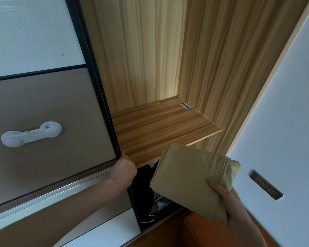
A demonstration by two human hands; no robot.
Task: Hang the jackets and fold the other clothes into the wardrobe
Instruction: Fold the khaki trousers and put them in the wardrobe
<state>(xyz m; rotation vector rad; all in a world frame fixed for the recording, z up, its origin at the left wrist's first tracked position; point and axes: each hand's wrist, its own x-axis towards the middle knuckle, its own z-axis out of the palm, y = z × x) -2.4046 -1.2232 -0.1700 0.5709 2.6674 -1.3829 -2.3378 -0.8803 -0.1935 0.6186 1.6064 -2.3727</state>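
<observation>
The head view, the only one, looks up into an open wardrobe (150, 50) whose wooden shelf (161, 129) sits at the centre of the frame and is bare apart from a small sticker (185, 106) near its back right corner. The left hand (124, 169), at about 7 o'clock from the shelf's middle, is closed on the dark edge of the sliding door (48, 111), which fills the left of the frame and carries a white child lock (31, 133). The right hand (227, 196), at about 5 o'clock from the shelf, grips a folded olive-yellow garment (189, 177) by its lower right corner, thumb on top and fingers hidden beneath; the garment is in the air just below and in front of the shelf's front edge, not yet touching it. Under the shelf, at 6 o'clock, dark clothes (143, 189) hang or lie in shadow, with a white hanger hook (151, 218) showing, though what they are I cannot tell. As I judge it, folding of this piece is done and only placing it on the shelf is left; the dark items below suggest some hanging may be done. Whether more clothes wait elsewhere is out of view, so the overall progress cannot be fixed.
</observation>
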